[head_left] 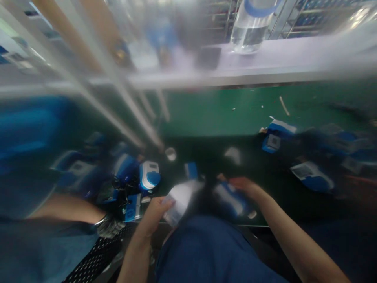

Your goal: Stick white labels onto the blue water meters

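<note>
Lower centre: left hand (157, 214) pinched white sheet (180, 197); right hand (246, 186) blurred, grip unclear; blue-white device (232, 200) risked slipping if loosely held.

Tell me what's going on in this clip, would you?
A person is working at a bench. Their left hand holds a white sheet; blur hides whether it is paper or plastic. Their right hand is at a blue-and-white device, too blurred to tell how firmly it is gripped. Similar devices lie to both sides. At the left, a co-worker's gloved hand is near the bench edge. A clear bottle stands on the shelf above.
</note>
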Demonstrator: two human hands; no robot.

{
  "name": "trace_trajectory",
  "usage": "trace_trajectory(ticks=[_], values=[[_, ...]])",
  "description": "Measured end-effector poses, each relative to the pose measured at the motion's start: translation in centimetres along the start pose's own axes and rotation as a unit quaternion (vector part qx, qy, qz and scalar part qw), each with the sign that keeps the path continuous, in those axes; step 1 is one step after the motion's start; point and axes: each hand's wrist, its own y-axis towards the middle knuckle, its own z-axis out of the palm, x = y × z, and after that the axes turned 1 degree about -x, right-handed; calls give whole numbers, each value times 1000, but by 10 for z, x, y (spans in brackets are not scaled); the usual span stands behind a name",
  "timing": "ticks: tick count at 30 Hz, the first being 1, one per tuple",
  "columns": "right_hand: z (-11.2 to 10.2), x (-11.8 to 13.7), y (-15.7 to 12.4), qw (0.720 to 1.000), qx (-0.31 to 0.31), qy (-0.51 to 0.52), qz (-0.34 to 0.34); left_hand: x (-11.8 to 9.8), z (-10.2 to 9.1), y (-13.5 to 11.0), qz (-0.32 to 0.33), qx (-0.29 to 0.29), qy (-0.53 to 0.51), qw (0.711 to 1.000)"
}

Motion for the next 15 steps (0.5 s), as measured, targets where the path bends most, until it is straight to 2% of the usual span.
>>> trace_trajectory(ticks=[2,5,11,15], values=[[5,-8,2,999,25,-21,0,20,3,10,-21,-8,17,1000],[13,-5,4,997,37,-64,-2,36,5,20,-35,20,22,999],[22,9,9,992,0,-119,32,42,10,25,-29,-5,31,999],[24,10,12,990,-18,-131,46,41,9,25,-61,27,43,997]])
